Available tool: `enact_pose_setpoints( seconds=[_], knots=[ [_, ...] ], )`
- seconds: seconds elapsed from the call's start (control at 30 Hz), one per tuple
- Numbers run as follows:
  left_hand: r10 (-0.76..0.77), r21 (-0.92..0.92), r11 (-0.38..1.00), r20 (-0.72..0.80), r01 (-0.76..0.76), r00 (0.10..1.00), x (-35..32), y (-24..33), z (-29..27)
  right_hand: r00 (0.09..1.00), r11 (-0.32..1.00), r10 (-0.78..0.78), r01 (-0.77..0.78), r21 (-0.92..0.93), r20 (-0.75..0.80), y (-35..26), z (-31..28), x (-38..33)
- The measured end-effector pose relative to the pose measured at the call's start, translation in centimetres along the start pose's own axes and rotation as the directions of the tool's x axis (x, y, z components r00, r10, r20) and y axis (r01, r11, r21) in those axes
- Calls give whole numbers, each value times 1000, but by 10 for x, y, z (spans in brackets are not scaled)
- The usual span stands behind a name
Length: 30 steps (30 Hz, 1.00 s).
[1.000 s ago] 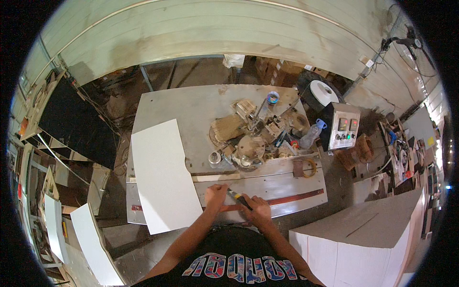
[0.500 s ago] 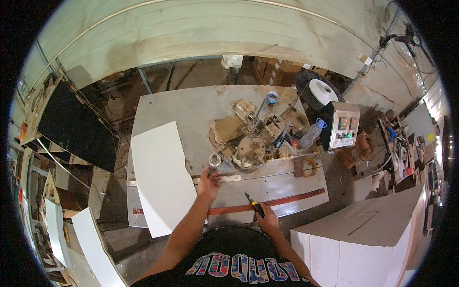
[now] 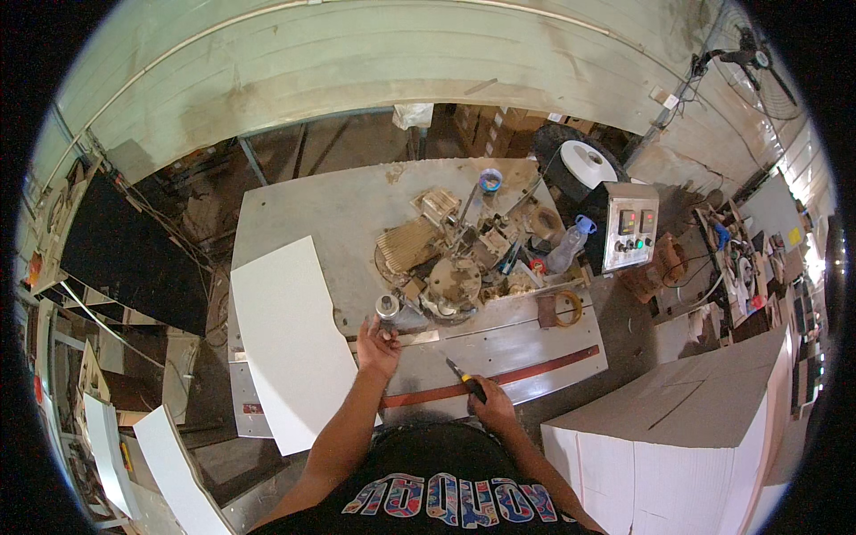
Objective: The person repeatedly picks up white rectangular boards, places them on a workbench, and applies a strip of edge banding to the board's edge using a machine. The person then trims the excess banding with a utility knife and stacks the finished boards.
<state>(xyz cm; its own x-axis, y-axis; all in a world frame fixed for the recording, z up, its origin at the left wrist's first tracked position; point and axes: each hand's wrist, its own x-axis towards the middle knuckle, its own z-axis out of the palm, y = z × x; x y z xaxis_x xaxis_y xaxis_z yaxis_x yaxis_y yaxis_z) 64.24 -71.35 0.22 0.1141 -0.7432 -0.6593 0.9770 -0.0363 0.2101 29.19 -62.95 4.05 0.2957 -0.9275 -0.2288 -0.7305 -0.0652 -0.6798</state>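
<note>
My right hand (image 3: 495,406) is closed around a black and yellow utility knife (image 3: 468,380), whose tip points up and to the left above the front of the metal table (image 3: 299,198). Fingers apart and slightly curled, my left hand (image 3: 380,349) is just in front of a shiny metal cylinder (image 3: 387,308) at the machine's near left side. Whether the fingertips touch that cylinder, I cannot tell. A white panel (image 3: 294,348) with a wavy right edge lies left of this hand, overhanging the table's front. Behind stands the dusty edge-working machine (image 3: 455,281).
On the table's right are a plastic bottle (image 3: 567,248), a tape roll (image 3: 568,308) and a control box (image 3: 629,230). A red-brown strip (image 3: 499,379) runs along the front. A large white stack (image 3: 651,473) stands at right; more white panels (image 3: 178,473) lean at left.
The view has shifted, moving the table and machine slightly left in the picture. My left hand's fingers have spread a little near the cylinder. The knife stays in my right hand.
</note>
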Motion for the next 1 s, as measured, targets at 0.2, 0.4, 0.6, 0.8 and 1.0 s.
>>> enact_pose_setpoints(
  seconds=[0.2,0.4,0.6,0.8,1.0],
  knots=[
    [6,17,1000,-30,-6,1000,-11,-2,-2,1000,1000,-12,12,4,-22,3,3,2],
    [9,5,1000,-26,-9,1000,-11,-4,-2,998,998,-54,55,37,-32,-1,-3,2],
    [11,11,1000,0,-11,1000,-14,-5,-6,998,999,24,-27,44,54,-14,-13,1],
    [10,67,998,-16,-9,1000,-4,-4,-13,999,999,-26,25,44,28,-10,-9,2],
    [1,79,997,7,-2,1000,5,-4,-24,998,999,1,-4,47,65,-5,-10,5]
  ],
)
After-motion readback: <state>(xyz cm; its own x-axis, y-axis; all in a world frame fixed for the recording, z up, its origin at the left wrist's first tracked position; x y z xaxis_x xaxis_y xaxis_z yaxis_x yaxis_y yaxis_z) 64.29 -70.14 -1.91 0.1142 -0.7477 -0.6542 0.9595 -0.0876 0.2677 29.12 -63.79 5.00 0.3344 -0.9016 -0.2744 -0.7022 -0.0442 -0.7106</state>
